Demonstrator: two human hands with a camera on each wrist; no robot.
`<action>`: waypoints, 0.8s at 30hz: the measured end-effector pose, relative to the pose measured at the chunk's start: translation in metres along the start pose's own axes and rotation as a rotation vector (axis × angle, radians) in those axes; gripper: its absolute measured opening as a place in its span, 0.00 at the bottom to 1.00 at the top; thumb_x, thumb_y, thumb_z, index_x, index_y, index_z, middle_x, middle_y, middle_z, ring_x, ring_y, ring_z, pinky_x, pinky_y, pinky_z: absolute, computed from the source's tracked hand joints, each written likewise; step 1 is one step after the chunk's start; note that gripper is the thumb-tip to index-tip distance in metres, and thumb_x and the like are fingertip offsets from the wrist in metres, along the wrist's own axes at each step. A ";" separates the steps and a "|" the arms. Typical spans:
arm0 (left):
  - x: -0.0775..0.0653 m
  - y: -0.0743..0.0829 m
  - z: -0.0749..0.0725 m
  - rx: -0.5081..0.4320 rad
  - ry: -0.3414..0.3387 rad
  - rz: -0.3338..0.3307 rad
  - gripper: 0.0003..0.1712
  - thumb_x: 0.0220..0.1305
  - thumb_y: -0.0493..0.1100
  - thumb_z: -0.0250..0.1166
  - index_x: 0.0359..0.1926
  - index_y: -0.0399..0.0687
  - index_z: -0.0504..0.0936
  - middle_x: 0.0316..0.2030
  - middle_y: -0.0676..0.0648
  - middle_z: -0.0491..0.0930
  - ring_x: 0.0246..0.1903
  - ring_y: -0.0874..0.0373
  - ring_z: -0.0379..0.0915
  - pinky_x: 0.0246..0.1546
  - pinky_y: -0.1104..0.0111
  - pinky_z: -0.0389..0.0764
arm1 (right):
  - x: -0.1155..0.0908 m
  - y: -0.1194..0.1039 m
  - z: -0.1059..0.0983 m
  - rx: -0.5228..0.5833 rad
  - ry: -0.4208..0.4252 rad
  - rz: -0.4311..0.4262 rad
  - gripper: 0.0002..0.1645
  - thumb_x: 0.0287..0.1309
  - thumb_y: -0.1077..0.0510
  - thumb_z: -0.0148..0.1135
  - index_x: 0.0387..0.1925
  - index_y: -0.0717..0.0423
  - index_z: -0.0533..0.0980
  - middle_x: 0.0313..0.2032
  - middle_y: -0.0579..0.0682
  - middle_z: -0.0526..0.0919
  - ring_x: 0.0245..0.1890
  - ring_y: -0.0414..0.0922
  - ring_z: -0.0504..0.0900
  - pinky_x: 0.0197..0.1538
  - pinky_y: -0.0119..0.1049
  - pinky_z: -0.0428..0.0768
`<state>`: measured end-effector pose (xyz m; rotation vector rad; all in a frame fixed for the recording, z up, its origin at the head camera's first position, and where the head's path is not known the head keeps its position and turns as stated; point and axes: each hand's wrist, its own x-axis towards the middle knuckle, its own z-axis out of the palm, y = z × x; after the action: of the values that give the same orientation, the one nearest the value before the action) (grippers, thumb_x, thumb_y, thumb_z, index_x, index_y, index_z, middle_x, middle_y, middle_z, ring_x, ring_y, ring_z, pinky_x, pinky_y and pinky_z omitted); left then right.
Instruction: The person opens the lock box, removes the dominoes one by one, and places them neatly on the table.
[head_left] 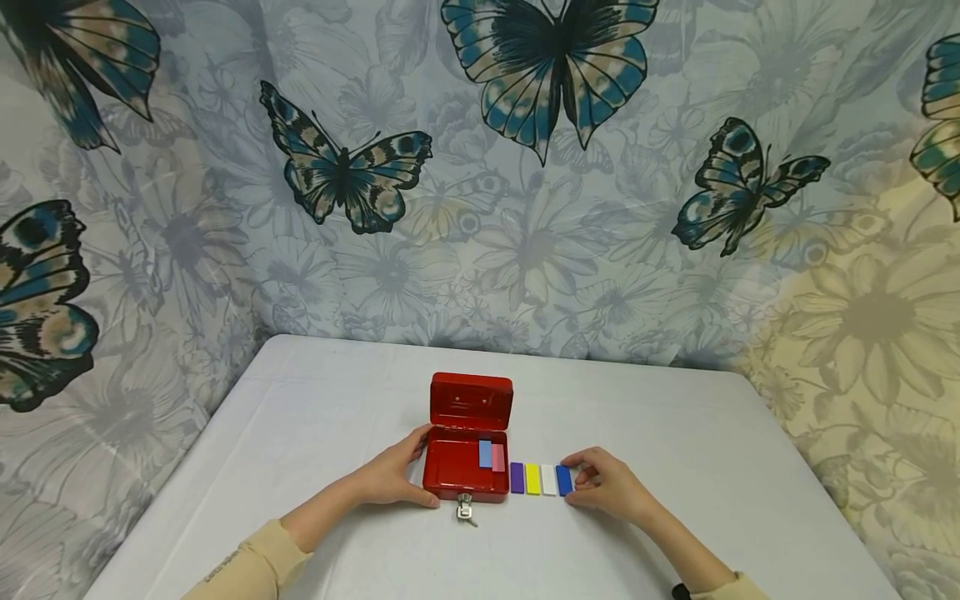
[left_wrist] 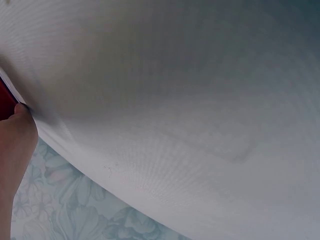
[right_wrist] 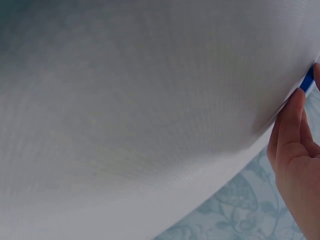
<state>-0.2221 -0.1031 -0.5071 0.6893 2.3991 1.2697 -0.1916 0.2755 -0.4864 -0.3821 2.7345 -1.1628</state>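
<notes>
A red metal cash box [head_left: 454, 467] stands on the table with its lid [head_left: 471, 402] raised. A light blue block [head_left: 485, 454] and a pink block [head_left: 498, 457] lie inside on the right. My left hand [head_left: 393, 471] holds the box's left side, thumb at the front corner and fingers toward the back. Right of the box, a purple block [head_left: 517, 478], a yellow one [head_left: 532, 479], a white one [head_left: 549, 480] and a dark blue block [head_left: 564, 481] form a row. Between thumb and forefinger, my right hand [head_left: 609, 485] pinches the dark blue block by its ends.
A small padlock [head_left: 465, 508] with a key in it hangs at the box's front. The white-covered table [head_left: 360, 375] reaches back to a wall hanging [head_left: 525, 275] printed with butterflies and flowers.
</notes>
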 end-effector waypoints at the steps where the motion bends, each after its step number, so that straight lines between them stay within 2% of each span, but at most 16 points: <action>1: 0.000 0.000 0.000 0.000 0.000 0.001 0.63 0.46 0.50 0.79 0.75 0.45 0.49 0.71 0.42 0.58 0.68 0.44 0.58 0.66 0.53 0.65 | 0.000 0.000 0.000 -0.001 0.001 0.002 0.27 0.44 0.63 0.77 0.48 0.62 0.78 0.38 0.51 0.76 0.35 0.45 0.75 0.35 0.26 0.78; 5: 0.000 0.001 -0.001 0.000 0.001 0.002 0.63 0.46 0.51 0.79 0.75 0.45 0.49 0.71 0.42 0.59 0.68 0.44 0.58 0.66 0.53 0.65 | 0.000 -0.001 0.000 -0.003 0.002 0.003 0.27 0.44 0.63 0.78 0.49 0.61 0.78 0.39 0.51 0.75 0.36 0.45 0.75 0.35 0.26 0.78; 13: -0.001 -0.001 0.000 0.003 -0.004 -0.042 0.64 0.45 0.54 0.79 0.75 0.46 0.49 0.72 0.41 0.56 0.68 0.43 0.59 0.65 0.52 0.67 | -0.002 -0.002 0.000 0.003 -0.006 0.005 0.29 0.44 0.61 0.78 0.50 0.62 0.78 0.37 0.51 0.75 0.36 0.45 0.74 0.34 0.26 0.77; 20: -0.001 -0.001 0.001 0.010 -0.004 0.009 0.63 0.46 0.51 0.79 0.75 0.44 0.49 0.71 0.40 0.58 0.68 0.42 0.59 0.65 0.53 0.65 | -0.004 -0.001 -0.003 0.034 -0.032 0.001 0.30 0.46 0.59 0.77 0.52 0.63 0.76 0.39 0.52 0.76 0.37 0.47 0.76 0.35 0.27 0.77; 24: -0.001 -0.001 0.001 0.015 -0.002 0.007 0.63 0.46 0.52 0.79 0.75 0.44 0.49 0.71 0.41 0.58 0.68 0.43 0.60 0.65 0.53 0.66 | -0.005 -0.003 -0.006 0.073 -0.045 0.045 0.31 0.47 0.59 0.76 0.53 0.62 0.76 0.39 0.52 0.77 0.39 0.47 0.76 0.35 0.28 0.77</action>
<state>-0.2209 -0.1037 -0.5083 0.7038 2.4092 1.2541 -0.1874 0.2791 -0.4806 -0.3320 2.6404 -1.2232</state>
